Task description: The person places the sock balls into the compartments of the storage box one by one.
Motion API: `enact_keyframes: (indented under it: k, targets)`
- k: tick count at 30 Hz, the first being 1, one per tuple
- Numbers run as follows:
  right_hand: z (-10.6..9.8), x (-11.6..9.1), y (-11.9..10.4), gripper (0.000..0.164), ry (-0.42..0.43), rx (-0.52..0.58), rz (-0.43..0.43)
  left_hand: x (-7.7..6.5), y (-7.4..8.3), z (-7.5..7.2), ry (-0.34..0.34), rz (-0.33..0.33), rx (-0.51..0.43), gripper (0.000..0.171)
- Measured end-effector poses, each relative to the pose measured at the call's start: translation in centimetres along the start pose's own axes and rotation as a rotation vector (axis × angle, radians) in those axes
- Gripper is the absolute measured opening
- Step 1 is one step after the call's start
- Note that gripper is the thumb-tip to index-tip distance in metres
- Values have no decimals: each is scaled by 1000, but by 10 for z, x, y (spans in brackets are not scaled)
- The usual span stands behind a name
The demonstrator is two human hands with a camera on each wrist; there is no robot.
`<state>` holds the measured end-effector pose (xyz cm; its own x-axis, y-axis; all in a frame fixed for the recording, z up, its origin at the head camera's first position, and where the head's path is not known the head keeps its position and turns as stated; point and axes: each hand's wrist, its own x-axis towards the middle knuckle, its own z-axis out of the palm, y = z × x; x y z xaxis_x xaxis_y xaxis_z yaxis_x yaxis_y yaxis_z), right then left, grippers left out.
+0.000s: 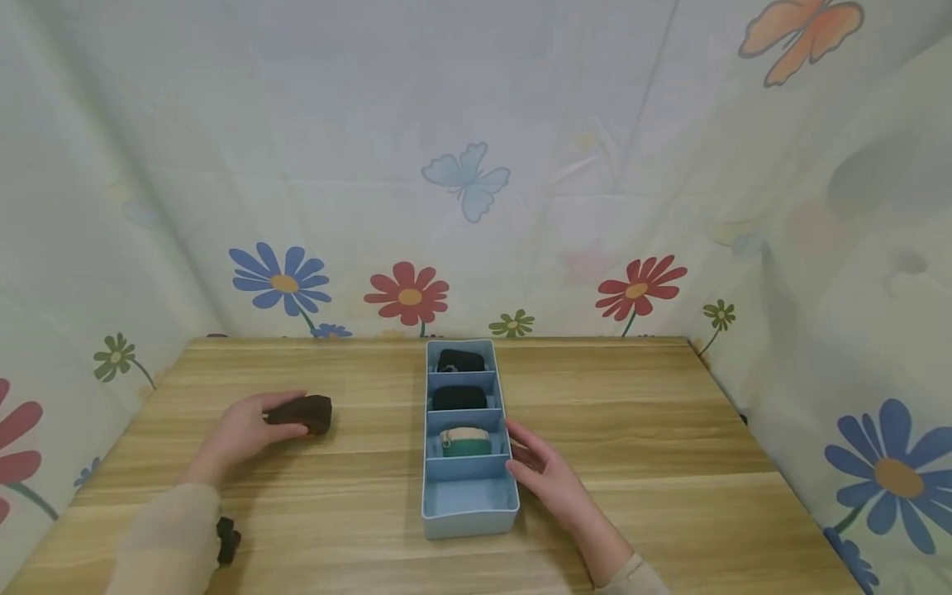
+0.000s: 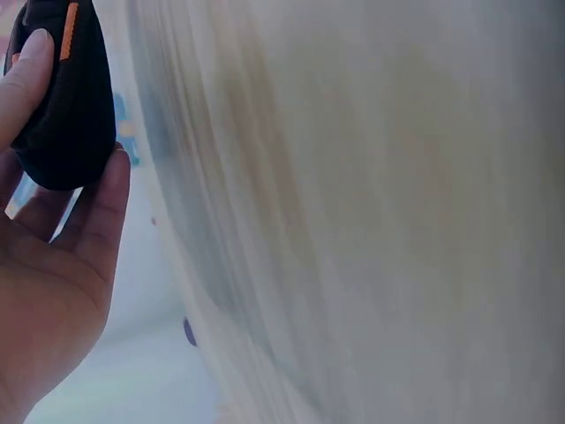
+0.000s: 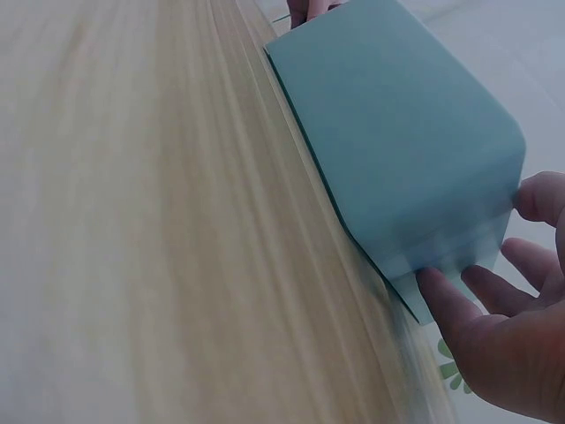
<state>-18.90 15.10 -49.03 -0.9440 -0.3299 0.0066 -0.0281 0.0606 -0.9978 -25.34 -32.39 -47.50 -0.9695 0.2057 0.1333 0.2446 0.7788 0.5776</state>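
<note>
My left hand (image 1: 241, 430) holds a small black pouch (image 1: 316, 415) over the left side of the table, thumb on one side and fingers on the other. Orange trim shows on the pouch (image 2: 75, 115) in the left wrist view. In the middle stands a long light-blue divided box (image 1: 470, 525). Its two rear compartments each hold a black item, one at the back (image 1: 461, 361) and one before it (image 1: 459, 398). A green and beige pouch (image 1: 466, 443) lies in the third, and the front one shows its bare floor. My right hand (image 1: 550, 479) touches the box's right side with fingertips.
The wood-grain table (image 1: 632, 405) meets a pale curtain (image 1: 335, 165) printed with flowers and butterflies at the back and sides. A black device (image 1: 228, 542) sits at my left wrist.
</note>
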Motion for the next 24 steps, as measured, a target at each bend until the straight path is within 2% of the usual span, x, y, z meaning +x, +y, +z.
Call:
enact_keyframes:
  k: [12,24]
  targets:
    - [1,0,0,61,-6,7,-5,6,38,16,33,38,-25,67]
    - [0,0,3,60,0,17,-11,4,79,32,22,58,-60,67]
